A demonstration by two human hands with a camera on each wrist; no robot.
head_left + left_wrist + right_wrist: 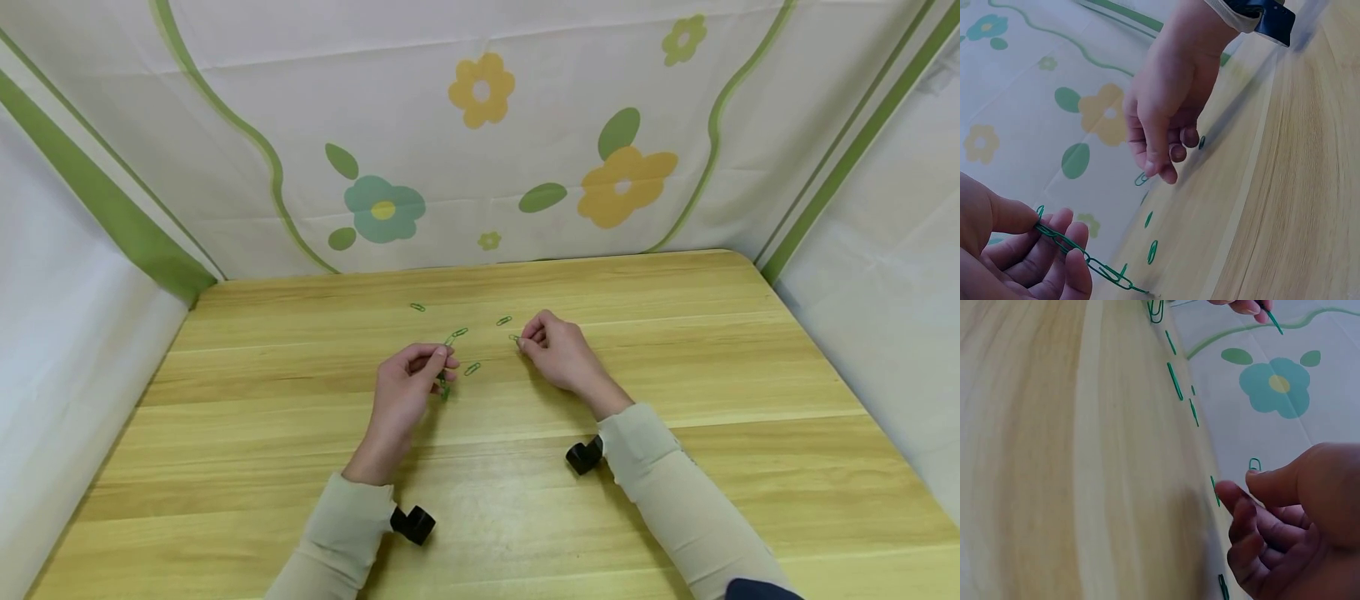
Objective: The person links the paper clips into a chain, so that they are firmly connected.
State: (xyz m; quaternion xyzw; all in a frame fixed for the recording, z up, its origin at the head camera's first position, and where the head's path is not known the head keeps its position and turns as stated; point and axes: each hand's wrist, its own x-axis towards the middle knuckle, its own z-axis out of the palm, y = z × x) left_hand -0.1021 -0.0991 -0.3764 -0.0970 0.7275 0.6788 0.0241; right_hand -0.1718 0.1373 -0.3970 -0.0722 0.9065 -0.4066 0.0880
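Observation:
Between thumb and fingertips, my left hand (405, 385) pinches a linked chain of green paper clips (1067, 241). The chain hangs down across the curled fingers in the left wrist view, and one end stands up past the thumb. To the right, my right hand (561, 353) holds a single green paper clip (1254, 464) by its end with thumb and forefinger. Part of that clip is hidden by the fingertips. Both hands are raised above the wooden table (495, 500), some distance apart.
Loose green paper clips lie on the table: one paper clip (472, 368) between the hands, another paper clip (504, 320) near the right fingertips, and a paper clip (417, 307) farther back. A flowered white cloth (480, 167) hangs behind the table's far edge.

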